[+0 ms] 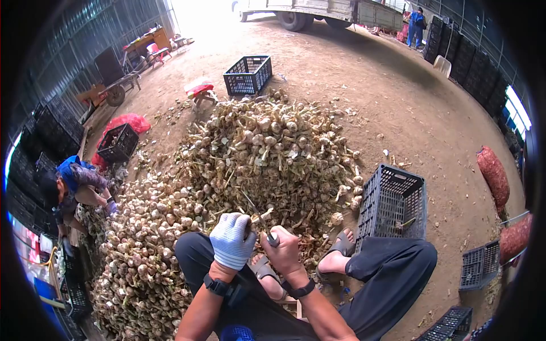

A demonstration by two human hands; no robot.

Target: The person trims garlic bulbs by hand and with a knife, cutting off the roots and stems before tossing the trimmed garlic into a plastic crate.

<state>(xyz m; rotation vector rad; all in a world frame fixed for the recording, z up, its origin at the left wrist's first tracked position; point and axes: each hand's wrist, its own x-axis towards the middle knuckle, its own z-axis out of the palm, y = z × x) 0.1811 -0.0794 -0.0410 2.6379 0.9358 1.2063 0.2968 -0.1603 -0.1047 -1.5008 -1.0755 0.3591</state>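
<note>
My left hand (233, 241), in a white and blue striped glove, is closed around a garlic bulb (248, 228) mostly hidden by the fingers. My right hand (282, 250) is bare and grips the dark handle of a knife (251, 202). The thin blade points up and away, close beside the gloved fingers. Both hands are near each other above my lap. In front of them rises a large heap of garlic with stalks (267, 148). Lower left of it spreads a pile of trimmed garlic bulbs (148, 244).
A black crate (392, 204) with a few scraps stands by my right foot. Another crate (248, 77) and a low stool (199, 91) are beyond the heap. A co-worker (79, 182) bends at the left. Filled red net sacks (493, 176) lie right; a truck (318, 11) stands behind.
</note>
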